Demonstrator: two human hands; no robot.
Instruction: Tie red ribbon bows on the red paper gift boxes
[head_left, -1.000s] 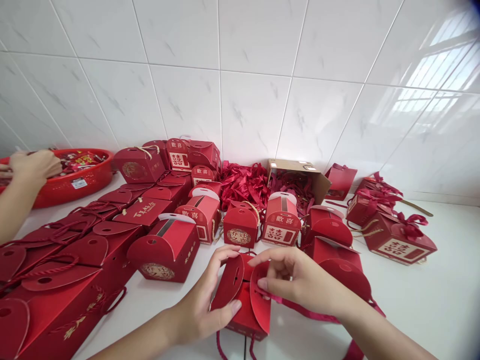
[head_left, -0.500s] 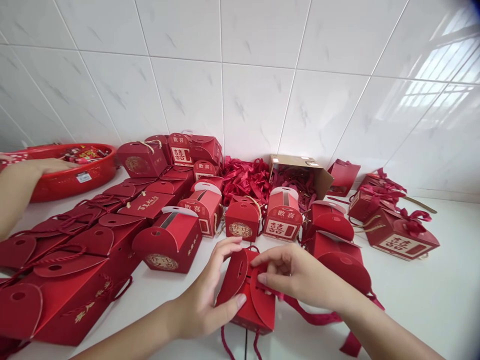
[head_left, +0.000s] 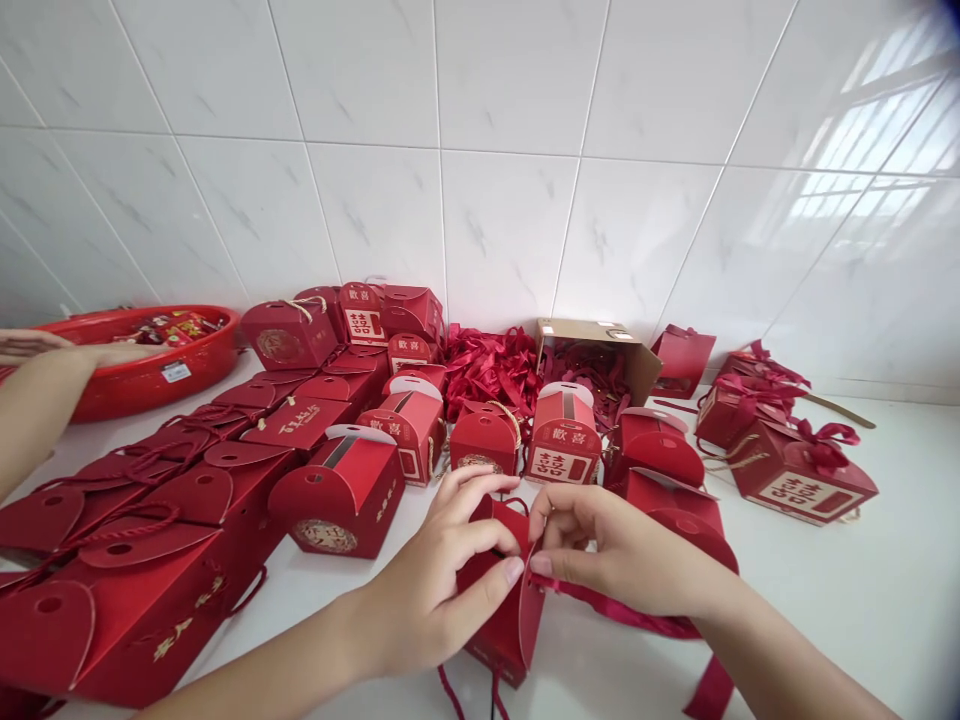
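A small red gift box (head_left: 510, 640) stands on the white surface in front of me, its top flaps raised. My left hand (head_left: 442, 575) grips it from the left, fingers curved over the top and thumb against a flap. At the flap's edge, my right hand (head_left: 607, 550) pinches a dark red ribbon (head_left: 626, 612) between thumb and fingers; the pinched end is partly hidden. The ribbon trails under my right wrist, with a loose tail (head_left: 709, 688) lower right. Red cords (head_left: 450, 692) hang from the box's near side.
Rows of red gift boxes (head_left: 172, 590) fill the left. More boxes (head_left: 562, 430) stand ahead and to the right, some with bows (head_left: 825, 440). A ribbon heap (head_left: 491, 370) lies beside a cardboard box (head_left: 641, 365). Another person's hand (head_left: 112, 352) is at a red basin (head_left: 202, 365) of sweets.
My left fingers have moved in over the box top toward the right hand. The box has tilted, its right flap now raised. The other person's hand has shifted at the basin.
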